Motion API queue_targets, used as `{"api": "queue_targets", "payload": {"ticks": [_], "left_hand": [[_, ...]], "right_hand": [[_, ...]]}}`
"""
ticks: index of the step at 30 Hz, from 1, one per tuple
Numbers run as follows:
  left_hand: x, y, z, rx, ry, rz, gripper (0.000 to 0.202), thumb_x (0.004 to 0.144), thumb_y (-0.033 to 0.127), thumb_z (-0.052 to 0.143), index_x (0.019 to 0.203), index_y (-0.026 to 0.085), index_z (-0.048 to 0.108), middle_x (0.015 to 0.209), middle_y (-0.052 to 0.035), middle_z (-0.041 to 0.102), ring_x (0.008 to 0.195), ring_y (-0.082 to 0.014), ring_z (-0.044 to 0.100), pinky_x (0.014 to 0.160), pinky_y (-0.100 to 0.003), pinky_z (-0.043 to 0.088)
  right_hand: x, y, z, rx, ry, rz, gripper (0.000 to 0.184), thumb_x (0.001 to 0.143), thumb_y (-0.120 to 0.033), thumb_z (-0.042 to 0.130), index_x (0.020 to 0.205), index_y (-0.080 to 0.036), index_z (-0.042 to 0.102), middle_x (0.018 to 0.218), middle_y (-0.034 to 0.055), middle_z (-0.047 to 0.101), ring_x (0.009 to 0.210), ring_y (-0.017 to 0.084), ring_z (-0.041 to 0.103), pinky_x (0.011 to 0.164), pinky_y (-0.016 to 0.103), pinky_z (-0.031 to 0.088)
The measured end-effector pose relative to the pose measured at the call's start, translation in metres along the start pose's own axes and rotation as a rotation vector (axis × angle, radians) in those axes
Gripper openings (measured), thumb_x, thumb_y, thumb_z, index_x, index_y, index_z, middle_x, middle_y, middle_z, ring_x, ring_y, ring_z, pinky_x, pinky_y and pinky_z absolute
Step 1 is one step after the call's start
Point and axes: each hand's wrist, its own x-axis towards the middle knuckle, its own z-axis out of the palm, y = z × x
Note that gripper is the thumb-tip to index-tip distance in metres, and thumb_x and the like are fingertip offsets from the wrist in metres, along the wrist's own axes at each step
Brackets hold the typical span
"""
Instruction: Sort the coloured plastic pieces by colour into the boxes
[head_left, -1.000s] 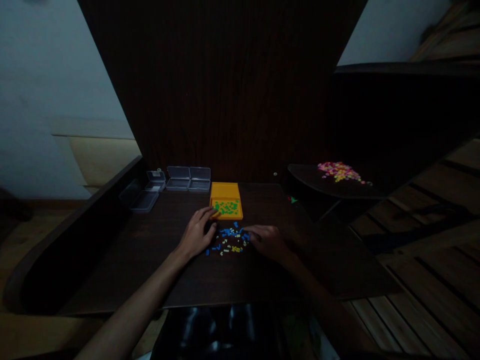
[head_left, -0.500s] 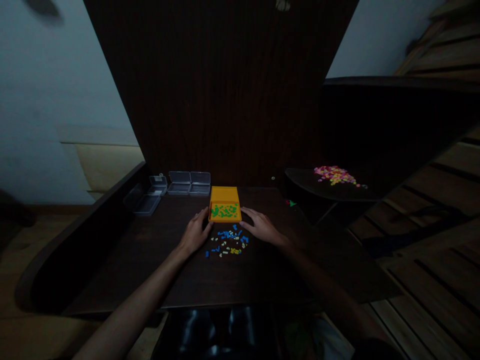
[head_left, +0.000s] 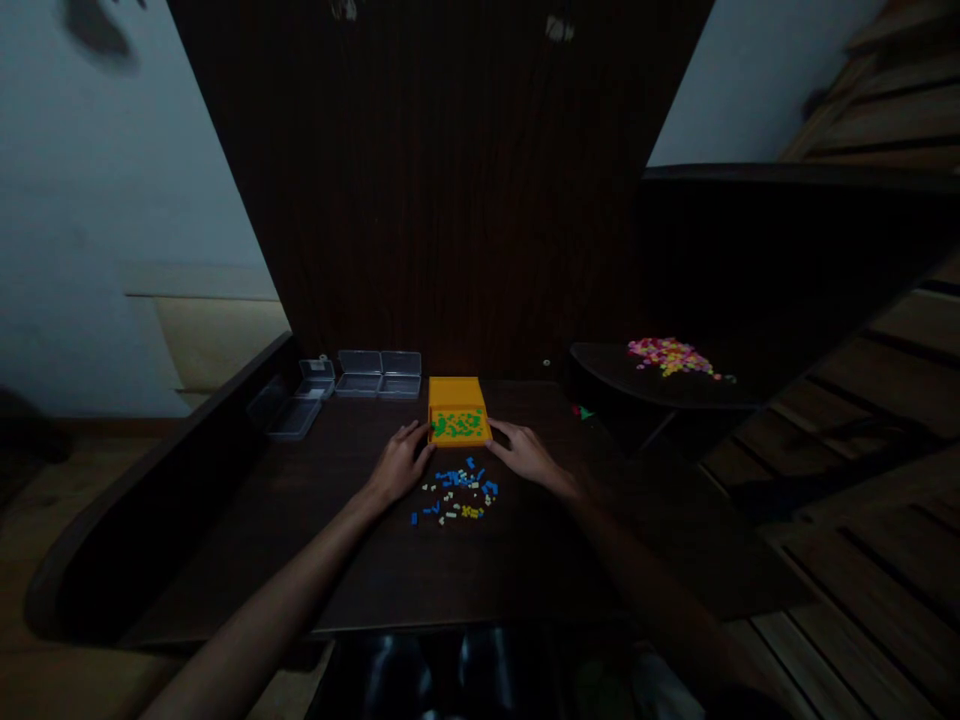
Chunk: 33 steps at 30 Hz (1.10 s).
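Note:
An orange-yellow box (head_left: 454, 391) stands on the dark table with its lid folded back. Many small green pieces (head_left: 461, 424) lie scattered inside it. My left hand (head_left: 399, 466) grips its left side, thumb at the near corner. At the opposite side, my right hand (head_left: 527, 456) holds the box's right edge between thumb and fingers. Just nearer to me is a loose spread of small blue building bricks (head_left: 456, 479), with cream ones and a few yellow bricks (head_left: 472, 512) among them.
Clear plastic boxes (head_left: 360, 385) with raised lids stand at the back left, by the table's side wall (head_left: 157, 490). A heap of pink and yellow pieces (head_left: 675, 356) sits on a raised shelf at the right. Below it lies a small green piece (head_left: 586, 412).
Between my hands, the orange-yellow box has slid a little to the right. The loose bricks and the clear boxes have kept their places. The view has tipped slightly.

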Motion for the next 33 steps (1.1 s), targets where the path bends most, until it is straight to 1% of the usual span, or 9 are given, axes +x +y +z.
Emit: {"api": "queue_targets", "payload": {"ticks": [4, 8, 15, 21, 24, 27, 29, 31, 33], "left_hand": [[0.005, -0.001, 0.004, 0.001, 0.007, 0.033, 0.044, 0.092, 0.035, 0.04, 0.128, 0.013, 0.054, 0.135, -0.0156, 0.055, 0.132, -0.0272, 0.046, 0.111, -0.045, 0.037], [0.009, 0.001, 0.007, 0.007, -0.011, 0.043, 0.045, 0.093, 0.036, 0.039, 0.129, 0.013, 0.053, 0.134, -0.0159, 0.056, 0.131, -0.0261, 0.046, 0.111, -0.043, 0.038], [0.013, 0.005, 0.007, 0.003, -0.005, 0.049, 0.044, 0.092, 0.035, 0.042, 0.129, 0.014, 0.054, 0.13, -0.0157, 0.057, 0.124, -0.0271, 0.052, 0.108, -0.044, 0.041], [0.015, 0.004, 0.009, 0.001, -0.002, 0.074, 0.043, 0.092, 0.035, 0.043, 0.128, 0.016, 0.054, 0.125, -0.0143, 0.06, 0.122, -0.0264, 0.052, 0.107, -0.043, 0.042], [0.016, 0.005, 0.006, -0.005, -0.015, 0.071, 0.043, 0.091, 0.037, 0.043, 0.128, 0.016, 0.055, 0.123, -0.0136, 0.061, 0.119, -0.0261, 0.054, 0.106, -0.042, 0.043], [0.018, 0.006, 0.001, -0.015, -0.045, 0.065, 0.046, 0.091, 0.043, 0.043, 0.127, 0.016, 0.054, 0.123, -0.0128, 0.061, 0.118, -0.0261, 0.054, 0.105, -0.042, 0.042], [0.021, 0.005, -0.004, -0.011, -0.052, 0.061, 0.048, 0.093, 0.046, 0.04, 0.127, 0.016, 0.054, 0.123, -0.0122, 0.061, 0.118, -0.0259, 0.054, 0.105, -0.043, 0.043], [0.025, 0.0, -0.008, 0.022, -0.021, 0.059, 0.047, 0.094, 0.044, 0.036, 0.127, 0.016, 0.052, 0.124, -0.0116, 0.061, 0.118, -0.0264, 0.053, 0.104, -0.044, 0.043], [0.03, -0.007, -0.012, 0.096, 0.061, 0.061, 0.046, 0.093, 0.038, 0.037, 0.13, 0.013, 0.049, 0.13, -0.0131, 0.057, 0.121, -0.0278, 0.049, 0.105, -0.046, 0.041]], "right_hand": [[-0.001, 0.003, -0.001, 0.006, 0.013, 0.021, 0.045, 0.09, -0.032, 0.052, 0.132, -0.017, 0.055, 0.132, 0.0103, 0.059, 0.119, 0.024, 0.058, 0.102, 0.037, 0.045], [-0.004, 0.003, -0.003, -0.003, 0.028, 0.047, 0.044, 0.089, -0.031, 0.054, 0.131, -0.017, 0.056, 0.131, 0.0102, 0.06, 0.118, 0.024, 0.058, 0.101, 0.038, 0.045], [-0.004, 0.004, -0.008, -0.007, 0.048, 0.05, 0.043, 0.088, -0.028, 0.054, 0.13, -0.019, 0.058, 0.131, 0.0086, 0.06, 0.118, 0.023, 0.058, 0.102, 0.035, 0.044], [-0.003, 0.004, -0.01, -0.028, 0.032, 0.085, 0.044, 0.087, -0.029, 0.055, 0.129, -0.016, 0.058, 0.13, 0.0103, 0.06, 0.117, 0.023, 0.059, 0.101, 0.035, 0.045], [-0.003, 0.004, -0.01, -0.042, 0.023, 0.099, 0.044, 0.088, -0.029, 0.053, 0.131, -0.017, 0.056, 0.131, 0.0092, 0.059, 0.118, 0.023, 0.058, 0.101, 0.035, 0.045], [-0.004, 0.004, -0.009, -0.08, 0.014, 0.108, 0.045, 0.089, -0.031, 0.052, 0.132, -0.017, 0.055, 0.132, 0.0089, 0.059, 0.118, 0.023, 0.058, 0.101, 0.034, 0.045], [-0.005, 0.002, -0.008, -0.121, 0.01, 0.131, 0.047, 0.089, -0.033, 0.052, 0.134, -0.018, 0.053, 0.13, 0.0086, 0.06, 0.116, 0.024, 0.059, 0.1, 0.035, 0.046], [-0.007, 0.001, -0.007, -0.162, 0.008, 0.163, 0.049, 0.089, -0.034, 0.052, 0.136, -0.021, 0.05, 0.129, 0.0072, 0.062, 0.114, 0.025, 0.061, 0.098, 0.036, 0.047], [-0.009, -0.001, -0.006, -0.191, 0.017, 0.189, 0.051, 0.089, -0.034, 0.052, 0.138, -0.022, 0.048, 0.129, 0.0059, 0.062, 0.114, 0.025, 0.061, 0.098, 0.037, 0.047]]}}
